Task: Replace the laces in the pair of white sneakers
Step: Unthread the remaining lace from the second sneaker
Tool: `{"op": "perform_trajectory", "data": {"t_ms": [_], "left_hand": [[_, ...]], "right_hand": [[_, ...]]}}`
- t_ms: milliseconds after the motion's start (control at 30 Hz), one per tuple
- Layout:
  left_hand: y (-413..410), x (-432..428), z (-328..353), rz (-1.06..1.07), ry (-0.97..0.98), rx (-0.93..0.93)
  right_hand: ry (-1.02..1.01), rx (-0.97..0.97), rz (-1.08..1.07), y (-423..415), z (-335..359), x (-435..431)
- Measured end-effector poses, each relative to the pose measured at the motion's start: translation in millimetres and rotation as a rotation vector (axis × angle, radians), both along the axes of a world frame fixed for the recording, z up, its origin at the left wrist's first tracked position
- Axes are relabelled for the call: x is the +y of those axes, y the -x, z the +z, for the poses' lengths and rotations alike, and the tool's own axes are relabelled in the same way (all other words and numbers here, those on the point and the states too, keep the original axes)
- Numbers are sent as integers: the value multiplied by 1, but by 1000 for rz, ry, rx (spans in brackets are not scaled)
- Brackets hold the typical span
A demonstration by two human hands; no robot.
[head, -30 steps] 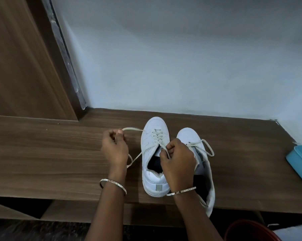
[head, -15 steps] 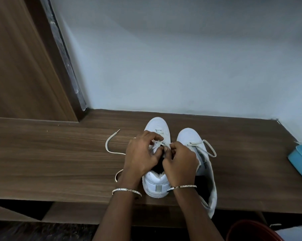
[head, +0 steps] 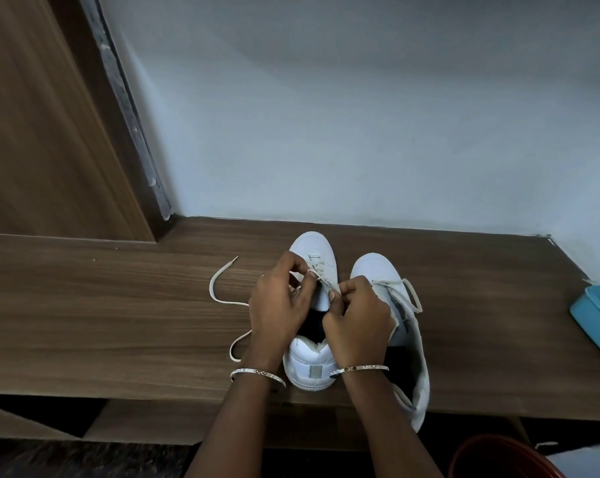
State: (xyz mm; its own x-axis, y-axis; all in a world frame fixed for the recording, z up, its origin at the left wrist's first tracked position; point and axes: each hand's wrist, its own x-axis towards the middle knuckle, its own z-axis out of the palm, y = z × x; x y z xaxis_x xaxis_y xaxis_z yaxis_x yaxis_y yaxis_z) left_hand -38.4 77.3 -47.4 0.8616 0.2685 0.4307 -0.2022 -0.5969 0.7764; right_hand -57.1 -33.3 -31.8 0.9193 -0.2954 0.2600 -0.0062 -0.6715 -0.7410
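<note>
Two white sneakers stand side by side on a wooden shelf (head: 119, 322), toes toward the wall. Over the left sneaker (head: 309, 369) my left hand (head: 279, 305) pinches the cream lace (head: 219, 291) near the upper eyelets. My right hand (head: 357, 322) pinches the same lace just beside it, above the tongue. The lace's free end trails in a loop across the wood to the left. The right sneaker (head: 372, 267) leans outward with a loose lace looped at its side. Both wrists carry a thin bangle.
A blue container (head: 595, 313) sits at the shelf's right edge. A red-brown bucket rim (head: 491, 457) shows at the bottom right, below the shelf. A wooden panel (head: 33, 132) rises at the left, and a pale wall stands behind the sneakers.
My left hand has let the lace end drop on the wood and moved right to the left sneaker's eyelets. Both hands now work close together there.
</note>
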Motion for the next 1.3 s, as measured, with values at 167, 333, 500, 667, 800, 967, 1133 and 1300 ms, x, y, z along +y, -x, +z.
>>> {"op": "perform_trajectory", "data": {"t_ms": [167, 333, 500, 667, 800, 967, 1133, 1300], "left_hand": [[-2, -2, -4, -2, 192, -40], [-4, -9, 7, 39, 560, -69], [-5, 2, 15, 78, 1052, -45], [-4, 19, 16, 133, 1442, -38], [-7, 38, 7, 421, 1383, 196], [1, 47, 2, 416, 464, -104], [2, 11, 10, -107, -228, -57], [-2, 4, 8, -11, -445, -38]], "right_hand": [[10, 5, 5, 0, 0, 0], [16, 13, 7, -1, -1, 0], [42, 10, 8, 0, -1, -1], [72, 4, 12, 1, -1, 1], [73, -15, 6, 1, -2, 0], [105, -13, -3, 1, -1, 3], [122, 2, -8, 2, 1, 4], [125, -11, -7, 2, 0, 2]]}}
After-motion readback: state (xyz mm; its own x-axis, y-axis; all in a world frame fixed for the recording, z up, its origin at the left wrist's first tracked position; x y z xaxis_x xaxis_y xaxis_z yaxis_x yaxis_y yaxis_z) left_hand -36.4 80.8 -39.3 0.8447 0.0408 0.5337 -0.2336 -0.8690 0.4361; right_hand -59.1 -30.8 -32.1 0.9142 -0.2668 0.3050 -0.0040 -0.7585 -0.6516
